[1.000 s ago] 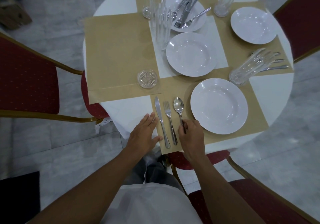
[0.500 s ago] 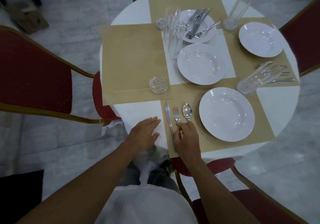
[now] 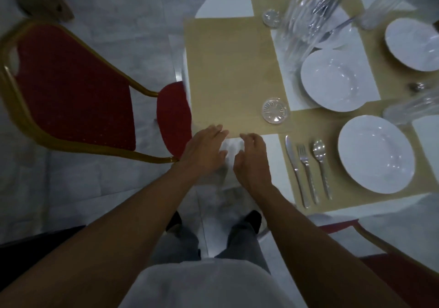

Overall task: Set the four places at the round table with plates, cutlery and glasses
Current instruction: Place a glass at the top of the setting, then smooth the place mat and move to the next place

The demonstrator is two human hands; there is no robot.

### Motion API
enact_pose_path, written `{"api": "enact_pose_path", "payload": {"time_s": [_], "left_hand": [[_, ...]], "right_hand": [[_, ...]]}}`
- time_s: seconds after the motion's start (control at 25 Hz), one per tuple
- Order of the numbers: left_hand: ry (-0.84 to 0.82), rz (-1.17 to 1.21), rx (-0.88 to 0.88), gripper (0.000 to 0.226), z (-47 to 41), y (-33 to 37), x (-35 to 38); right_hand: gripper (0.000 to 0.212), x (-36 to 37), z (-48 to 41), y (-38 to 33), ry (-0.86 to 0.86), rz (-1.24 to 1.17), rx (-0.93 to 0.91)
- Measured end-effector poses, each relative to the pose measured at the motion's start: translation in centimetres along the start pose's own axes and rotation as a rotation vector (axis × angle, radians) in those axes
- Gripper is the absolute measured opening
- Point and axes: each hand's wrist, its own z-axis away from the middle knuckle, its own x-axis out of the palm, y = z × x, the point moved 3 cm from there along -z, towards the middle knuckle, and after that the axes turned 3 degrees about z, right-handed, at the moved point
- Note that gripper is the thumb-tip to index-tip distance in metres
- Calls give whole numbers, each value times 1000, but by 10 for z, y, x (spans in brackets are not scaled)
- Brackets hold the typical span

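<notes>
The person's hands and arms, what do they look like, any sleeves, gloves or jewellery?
Both forearms are bare right up to the bottom of the picture, with no sleeve showing. The left hand and right hand wear no gloves, and no watch, bracelet or ring is visible. The fingers look uncovered, though blurred.

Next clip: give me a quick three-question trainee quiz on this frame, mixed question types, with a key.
1. True or false: the right hand is holding the fork.
2. From left to right, what is the order of the cutlery beside the near plate?
3. What sits on the bare placemat near its near right corner? A) a spoon B) a small glass dish C) a plate

Key
1. False: both hands are empty, the left hand beside the right at that placemat's near edge.
2. Knife, fork, spoon.
3. B, the small glass dish.
</notes>
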Motion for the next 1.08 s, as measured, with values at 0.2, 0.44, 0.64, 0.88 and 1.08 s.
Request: {"api": "enact_pose_path", "payload": {"time_s": [0.2, 0.44, 0.64, 0.88, 1.08], "left_hand": [[-40, -59, 100, 63, 12, -81, -39], [-89, -97, 139, 61, -12, -147, -78], [-119, -167, 187, 64, -62, -192, -119], [-235, -202, 310, 65, -143, -222, -172], [-322, -291, 446, 65, -186, -241, -205]], "right_hand": [[61, 57, -22, -84, 167, -15, 130], [59, 108, -57, -150, 240, 65, 169], [55, 125, -114, -172, 297, 127, 222], [56, 118, -179, -182, 423, 140, 400], [58, 129, -216, -202, 366, 136, 555]]}}
